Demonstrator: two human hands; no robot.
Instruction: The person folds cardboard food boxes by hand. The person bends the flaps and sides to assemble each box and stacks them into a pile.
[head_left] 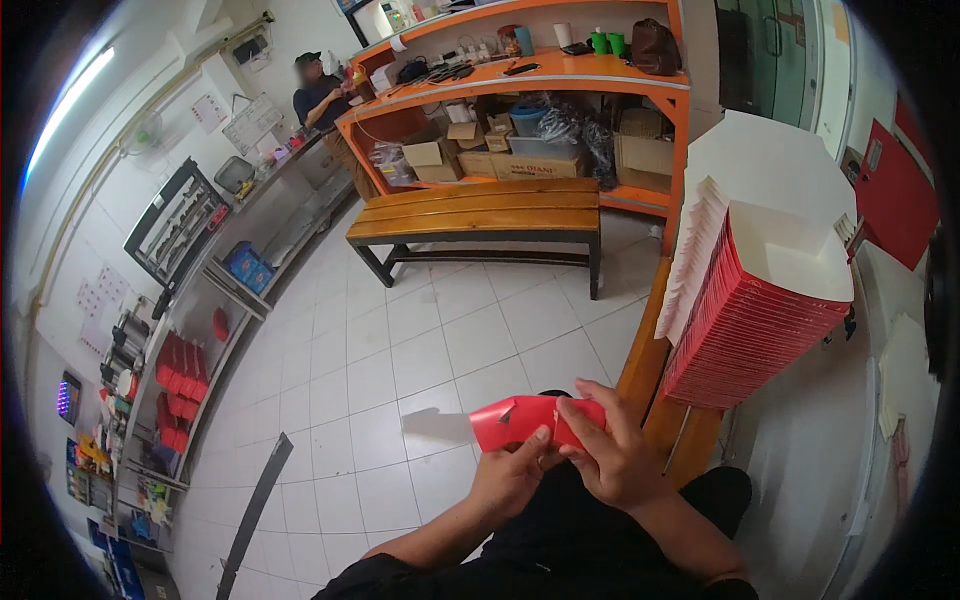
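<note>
Above my lap I hold a red paper food box [492, 424], partly folded, with a white flap [432, 432] sticking out to its left. My left hand [507, 487] grips its lower edge, the thumb pressed on the red side. My right hand [622, 458] is closed round its right end, with fingers over the red face. Close by on the right rises a tall nested stack of red boxes [755, 315] with white insides. The top one stands open, its white lid [765, 150] raised.
The stack rests on a wooden bench [690, 440] at my right. Ahead is another wooden bench [475, 208], before an orange counter [520, 80] with cartons on its shelf. Steel shelving [225, 345] with red boxes lines the left. A person [322, 95] stands at the back left.
</note>
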